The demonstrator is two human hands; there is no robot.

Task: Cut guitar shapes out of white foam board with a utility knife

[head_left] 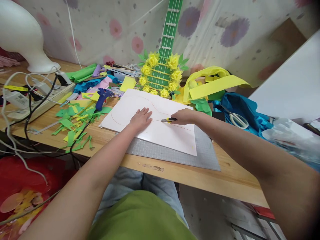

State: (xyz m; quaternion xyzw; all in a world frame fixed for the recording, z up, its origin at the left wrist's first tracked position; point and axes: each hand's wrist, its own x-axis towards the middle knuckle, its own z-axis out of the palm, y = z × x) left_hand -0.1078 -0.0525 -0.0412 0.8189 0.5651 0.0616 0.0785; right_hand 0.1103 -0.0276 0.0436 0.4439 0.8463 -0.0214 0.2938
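Board front free — guitar behind

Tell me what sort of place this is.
It looks like a craft workspace, perhaps at home or in a small studio. The wooden table holds a blue glue gun, green and yellow scraps, and a grey cutting mat under a white board.

There is one left hand and one right hand, one knife, one board, one mat and one table. There is also one glue gun, one pair of scissors, one power strip, one mannequin head and one guitar, with nine yellow flowers and four white frets. The paper scraps overlap too much to count.
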